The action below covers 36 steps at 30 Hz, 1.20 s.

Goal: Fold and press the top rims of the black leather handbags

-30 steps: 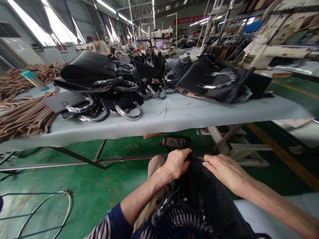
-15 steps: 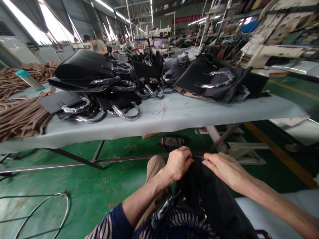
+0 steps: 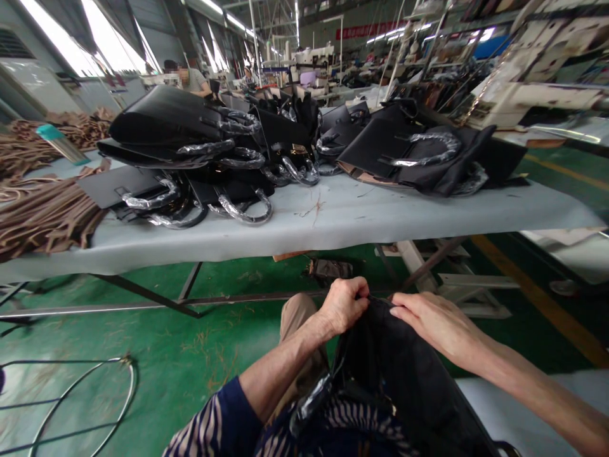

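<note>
Black, soft-looking bag (image 3: 413,381) with handle wrapped in clear plastic (image 3: 311,400), spread downward from the grip. Pinched at its upper edge by bare left hand (image 3: 343,306) and, a little apart, by bare right hand (image 3: 431,320). Beyond the grip, on long table (image 3: 304,231), pale grey-blue on top: pile of black bags (image 3: 162,120) with plastic-wrapped handles (image 3: 250,212).

Bright glare from upper-left windows (image 3: 102,32), dimmer background, stretched, blurry edges
</note>
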Available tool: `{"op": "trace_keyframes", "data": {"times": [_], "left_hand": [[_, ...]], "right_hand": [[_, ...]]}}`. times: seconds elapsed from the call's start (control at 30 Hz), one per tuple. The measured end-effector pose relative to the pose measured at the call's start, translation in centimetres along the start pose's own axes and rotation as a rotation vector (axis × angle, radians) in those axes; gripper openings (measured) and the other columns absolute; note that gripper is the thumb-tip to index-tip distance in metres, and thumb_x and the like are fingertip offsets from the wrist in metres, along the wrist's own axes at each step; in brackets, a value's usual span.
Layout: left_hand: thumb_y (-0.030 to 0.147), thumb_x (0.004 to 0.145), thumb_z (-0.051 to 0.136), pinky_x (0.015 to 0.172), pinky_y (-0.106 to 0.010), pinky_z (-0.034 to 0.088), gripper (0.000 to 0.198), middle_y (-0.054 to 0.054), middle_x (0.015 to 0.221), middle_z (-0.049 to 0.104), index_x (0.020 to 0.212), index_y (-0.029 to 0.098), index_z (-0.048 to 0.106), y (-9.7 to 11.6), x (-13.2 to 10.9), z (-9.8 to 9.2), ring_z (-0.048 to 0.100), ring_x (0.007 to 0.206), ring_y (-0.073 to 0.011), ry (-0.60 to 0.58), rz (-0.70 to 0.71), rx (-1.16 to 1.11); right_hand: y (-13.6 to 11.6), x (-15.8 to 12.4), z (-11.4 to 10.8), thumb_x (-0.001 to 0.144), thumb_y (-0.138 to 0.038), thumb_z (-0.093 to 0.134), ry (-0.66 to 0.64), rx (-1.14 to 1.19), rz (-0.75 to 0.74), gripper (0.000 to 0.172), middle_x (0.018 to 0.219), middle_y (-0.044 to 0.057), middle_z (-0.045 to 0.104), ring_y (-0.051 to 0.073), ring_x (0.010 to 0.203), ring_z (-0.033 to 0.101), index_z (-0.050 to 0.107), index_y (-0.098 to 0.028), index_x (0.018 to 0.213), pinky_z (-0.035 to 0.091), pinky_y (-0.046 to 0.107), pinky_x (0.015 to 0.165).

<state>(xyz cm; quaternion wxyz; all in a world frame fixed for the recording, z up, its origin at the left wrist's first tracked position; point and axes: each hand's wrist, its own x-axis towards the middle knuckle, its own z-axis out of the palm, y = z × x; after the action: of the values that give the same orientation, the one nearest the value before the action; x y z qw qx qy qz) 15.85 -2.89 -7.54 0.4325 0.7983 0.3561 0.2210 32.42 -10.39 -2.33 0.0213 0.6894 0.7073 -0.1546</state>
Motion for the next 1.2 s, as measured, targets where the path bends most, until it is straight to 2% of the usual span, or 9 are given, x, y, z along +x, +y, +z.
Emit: {"op": "trace_keyframes", "data": {"times": [0.23,0.3,0.4,0.5,0.63,0.83,0.97,1.1,1.2], "left_hand": [[0.008,0.065,0.057,0.067,-0.021,0.042,0.036,0.003,0.074,0.061,0.098,0.020,0.048,-0.1,0.0,0.5,0.054,0.070,-0.0109,0.052,-0.089,-0.189],[0.009,0.065,0.059,0.068,-0.021,0.042,0.037,0.004,0.073,0.062,0.099,0.020,0.049,0.0,0.1,0.6,0.055,0.069,-0.0113,0.058,-0.086,-0.198],[0.010,0.065,0.060,0.067,-0.022,0.043,0.038,0.004,0.073,0.063,0.100,0.020,0.050,0.2,0.4,0.8,0.056,0.069,-0.0119,0.045,-0.081,-0.193],[0.011,0.064,0.062,0.066,-0.022,0.043,0.037,0.003,0.072,0.064,0.099,0.019,0.051,0.3,0.6,0.7,0.057,0.069,-0.0125,0.033,-0.094,-0.176],[0.012,0.064,0.063,0.066,-0.022,0.043,0.038,0.003,0.072,0.065,0.100,0.019,0.051,0.2,0.6,0.5,0.058,0.069,-0.0127,0.013,-0.086,-0.181],[0.012,0.063,0.063,0.066,-0.022,0.043,0.041,0.003,0.071,0.063,0.102,0.018,0.049,0.2,0.9,0.2,0.057,0.067,-0.0120,-0.043,-0.100,-0.217],[0.009,0.062,0.062,0.062,-0.021,0.043,0.041,0.003,0.071,0.061,0.099,0.018,0.048,0.0,1.2,0.6,0.056,0.065,-0.0111,-0.036,-0.120,-0.300],[0.004,0.061,0.057,0.059,-0.019,0.044,0.038,0.001,0.085,0.058,0.096,0.017,0.046,-0.6,1.2,0.6,0.055,0.067,-0.0095,-0.016,-0.129,-0.396],[0.009,0.065,0.058,0.063,-0.021,0.045,0.035,-0.002,0.090,0.057,0.097,0.016,0.046,-0.7,0.4,-0.2,0.056,0.073,-0.0111,-0.030,-0.174,-0.433]], "right_hand": [[0.1,0.0,0.1,0.087,-0.029,0.038,0.006,-0.011,-0.010,0.022,0.073,0.001,0.065,0.019,0.076,0.062,0.057,-0.024,0.076,0.040,0.028,0.065],[-0.2,0.0,0.2,0.086,-0.027,0.041,0.033,-0.036,-0.006,0.018,0.088,0.002,0.067,0.020,0.084,0.062,0.059,-0.025,0.088,0.042,0.029,0.069],[-0.9,0.5,0.4,0.083,-0.027,0.049,0.058,-0.089,0.008,0.027,0.110,0.009,0.064,0.024,0.099,0.059,0.058,-0.022,0.108,0.043,0.033,0.078],[-1.6,1.3,0.4,0.083,-0.027,0.049,0.035,-0.165,0.027,0.022,0.098,0.011,0.068,0.026,0.094,0.061,0.063,-0.021,0.099,0.044,0.033,0.074],[-1.8,1.9,0.0,0.085,-0.027,0.045,0.019,-0.159,0.003,0.021,0.078,0.007,0.069,0.023,0.081,0.063,0.064,-0.022,0.077,0.041,0.030,0.066],[-1.7,1.9,-0.8,0.084,-0.026,0.045,-0.014,-0.087,0.018,0.022,0.073,0.002,0.067,0.020,0.077,0.063,0.061,-0.023,0.069,0.038,0.027,0.064],[-2.0,2.2,-0.4,0.083,-0.028,0.048,-0.043,-0.092,-0.027,0.016,0.082,0.007,0.068,0.024,0.084,0.062,0.062,-0.022,0.086,0.041,0.030,0.068],[-2.4,2.9,0.0,0.086,-0.023,0.043,-0.085,-0.113,-0.084,0.031,0.094,0.014,0.067,0.026,0.091,0.061,0.055,-0.013,0.112,0.044,0.034,0.075],[-2.3,3.6,0.3,0.085,-0.019,0.042,-0.079,-0.103,-0.126,0.036,0.097,0.012,0.067,0.025,0.094,0.061,0.053,-0.018,0.120,0.045,0.034,0.078]]}}
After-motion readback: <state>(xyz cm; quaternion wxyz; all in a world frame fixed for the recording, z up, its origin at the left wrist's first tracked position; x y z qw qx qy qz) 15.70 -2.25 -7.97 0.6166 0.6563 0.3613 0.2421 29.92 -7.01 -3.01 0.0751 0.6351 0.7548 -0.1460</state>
